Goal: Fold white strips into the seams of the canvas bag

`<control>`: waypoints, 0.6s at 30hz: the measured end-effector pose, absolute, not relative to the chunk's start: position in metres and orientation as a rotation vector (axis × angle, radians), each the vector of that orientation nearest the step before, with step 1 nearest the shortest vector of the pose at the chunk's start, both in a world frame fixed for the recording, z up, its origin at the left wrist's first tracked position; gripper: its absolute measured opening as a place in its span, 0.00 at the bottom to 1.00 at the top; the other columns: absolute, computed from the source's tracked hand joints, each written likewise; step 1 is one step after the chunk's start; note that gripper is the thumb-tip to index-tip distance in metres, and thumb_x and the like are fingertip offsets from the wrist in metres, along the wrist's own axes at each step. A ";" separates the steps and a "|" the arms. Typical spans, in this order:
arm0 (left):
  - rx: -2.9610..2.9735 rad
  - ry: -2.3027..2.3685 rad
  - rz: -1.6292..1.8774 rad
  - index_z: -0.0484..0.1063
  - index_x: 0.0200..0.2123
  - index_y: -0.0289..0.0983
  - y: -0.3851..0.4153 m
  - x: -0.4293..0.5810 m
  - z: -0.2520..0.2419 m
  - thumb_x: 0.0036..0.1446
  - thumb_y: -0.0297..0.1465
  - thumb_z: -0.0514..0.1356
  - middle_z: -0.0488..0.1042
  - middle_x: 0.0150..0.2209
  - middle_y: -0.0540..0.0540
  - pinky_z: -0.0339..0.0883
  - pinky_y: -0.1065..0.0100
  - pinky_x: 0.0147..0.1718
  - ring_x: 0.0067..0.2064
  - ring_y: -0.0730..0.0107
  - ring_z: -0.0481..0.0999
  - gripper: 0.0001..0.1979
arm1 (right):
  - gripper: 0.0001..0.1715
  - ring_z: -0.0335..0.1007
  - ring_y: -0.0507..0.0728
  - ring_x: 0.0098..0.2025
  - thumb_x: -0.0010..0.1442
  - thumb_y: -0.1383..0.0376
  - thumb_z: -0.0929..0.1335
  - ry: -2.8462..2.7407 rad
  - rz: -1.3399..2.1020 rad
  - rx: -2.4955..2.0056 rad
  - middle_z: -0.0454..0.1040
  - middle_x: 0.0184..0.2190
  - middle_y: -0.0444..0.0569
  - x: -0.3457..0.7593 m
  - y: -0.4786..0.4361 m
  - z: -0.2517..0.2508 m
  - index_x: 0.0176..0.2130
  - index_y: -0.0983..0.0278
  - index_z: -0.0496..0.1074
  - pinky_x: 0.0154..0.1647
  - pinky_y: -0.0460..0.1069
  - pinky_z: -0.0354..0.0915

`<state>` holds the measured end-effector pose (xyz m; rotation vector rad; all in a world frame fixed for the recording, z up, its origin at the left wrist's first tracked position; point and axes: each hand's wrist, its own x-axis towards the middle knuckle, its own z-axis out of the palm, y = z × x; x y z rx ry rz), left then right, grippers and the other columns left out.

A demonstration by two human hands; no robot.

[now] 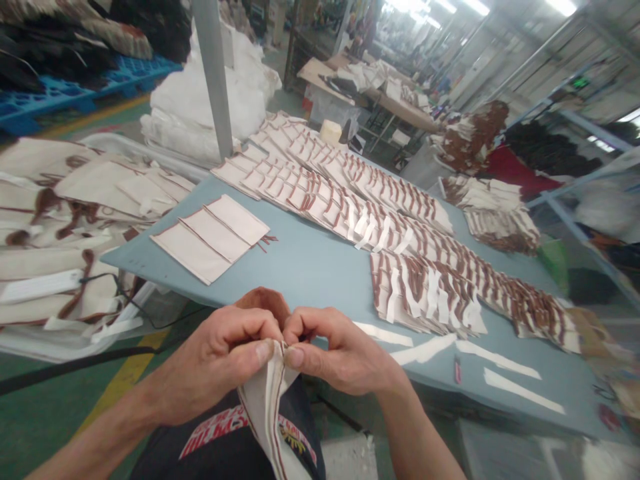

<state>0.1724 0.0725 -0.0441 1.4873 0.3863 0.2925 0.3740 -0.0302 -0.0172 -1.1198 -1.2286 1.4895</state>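
Both hands meet at the lower middle, in front of the table's near edge. My left hand (pixel 240 347) pinches a cream fabric piece (pixel 271 413) with brown edging between thumb and bent forefinger. Right beside it, my right hand (pixel 335 350) is closed on the same piece, its thumb touching the top edge. The fabric hangs down over my dark, printed clothing. A brown part (pixel 264 301) shows behind the fingers; whether it joins the cream piece I cannot tell.
The blue-grey table (pixel 300 267) bears a flat cream panel (pixel 213 237), long overlapping rows of brown-edged pieces (pixel 320 190), white strips (pixel 513 360) and a small pink tool (pixel 457 370). At left is a white bin (pixel 115 143) heaped with fabric; a metal post (pixel 214 80) stands behind the table.
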 end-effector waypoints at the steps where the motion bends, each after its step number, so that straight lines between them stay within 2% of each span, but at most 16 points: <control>1: 1.487 0.384 0.290 0.70 0.25 0.36 0.073 0.173 -0.044 0.65 0.39 0.59 0.62 0.24 0.55 0.56 0.75 0.24 0.25 0.76 0.61 0.17 | 0.30 0.55 0.50 0.27 0.67 0.44 0.80 -1.231 1.496 -1.134 0.63 0.25 0.36 0.374 -0.030 -0.017 0.31 0.61 0.69 0.27 0.45 0.55; 5: 1.518 0.398 0.286 0.69 0.25 0.37 0.072 0.173 -0.044 0.63 0.38 0.60 0.61 0.24 0.55 0.55 0.74 0.24 0.26 0.76 0.60 0.16 | 0.28 0.57 0.51 0.27 0.67 0.45 0.79 -1.277 1.457 -1.249 0.66 0.25 0.37 0.373 -0.032 -0.015 0.32 0.61 0.69 0.27 0.46 0.54; 13: 1.566 0.489 0.226 0.67 0.24 0.38 0.070 0.173 -0.041 0.60 0.41 0.61 0.62 0.24 0.55 0.57 0.74 0.25 0.26 0.75 0.62 0.17 | 0.17 0.58 0.51 0.26 0.67 0.56 0.75 -1.346 1.387 -1.350 0.67 0.25 0.37 0.371 -0.034 -0.015 0.32 0.60 0.70 0.28 0.46 0.56; 18: 1.564 0.491 0.278 0.67 0.25 0.38 0.067 0.172 -0.044 0.63 0.39 0.61 0.60 0.24 0.57 0.55 0.74 0.25 0.26 0.76 0.60 0.16 | 0.12 0.61 0.50 0.28 0.67 0.61 0.73 -1.387 1.308 -1.330 0.68 0.27 0.37 0.370 -0.033 -0.017 0.33 0.60 0.70 0.29 0.46 0.57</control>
